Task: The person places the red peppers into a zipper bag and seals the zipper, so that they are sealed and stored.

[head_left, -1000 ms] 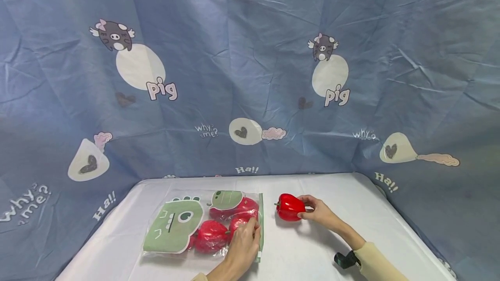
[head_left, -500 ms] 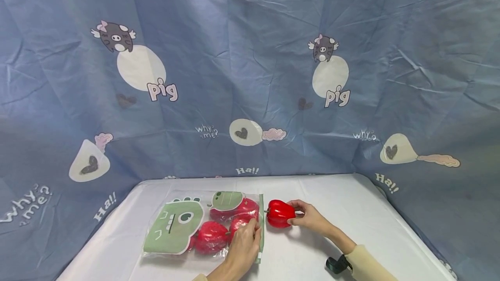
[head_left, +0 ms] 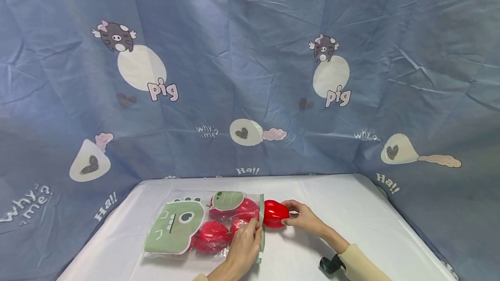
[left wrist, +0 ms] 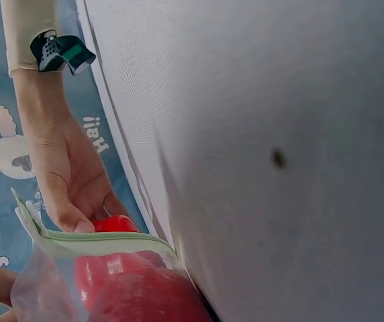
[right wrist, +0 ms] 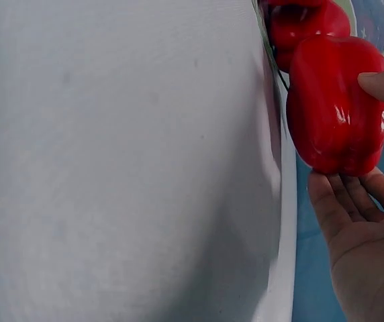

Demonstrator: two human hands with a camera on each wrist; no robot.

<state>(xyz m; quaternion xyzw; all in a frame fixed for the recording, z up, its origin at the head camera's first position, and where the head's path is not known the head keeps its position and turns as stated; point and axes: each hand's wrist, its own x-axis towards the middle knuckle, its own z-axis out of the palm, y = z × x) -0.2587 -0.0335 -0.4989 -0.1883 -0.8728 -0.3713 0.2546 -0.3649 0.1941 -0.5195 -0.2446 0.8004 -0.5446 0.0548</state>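
A clear zip bag (head_left: 175, 229) with a green cartoon monster print lies on the white table, several red bell peppers (head_left: 211, 237) inside. My left hand (head_left: 244, 244) pinches the bag near its green-edged mouth, which gapes in the left wrist view around the zip strip (left wrist: 105, 244). Between the thumb and fingers of my right hand (head_left: 306, 220) is another red bell pepper (head_left: 275, 214). Its stem end points left into the mouth and is hidden behind the green edge. In the right wrist view the held pepper (right wrist: 336, 107) shows its glossy lobed bottom.
The white-covered table (head_left: 336, 194) extends right of the bag. Behind it hangs a blue curtain (head_left: 195, 77) with cartoon pig prints. A black strap (head_left: 330, 265) hangs from the right sleeve, just above the table.
My right hand has moved left with the bell pepper, from apart from the bag to its mouth, where the stem end has gone out of sight. The left hand has stayed in place.
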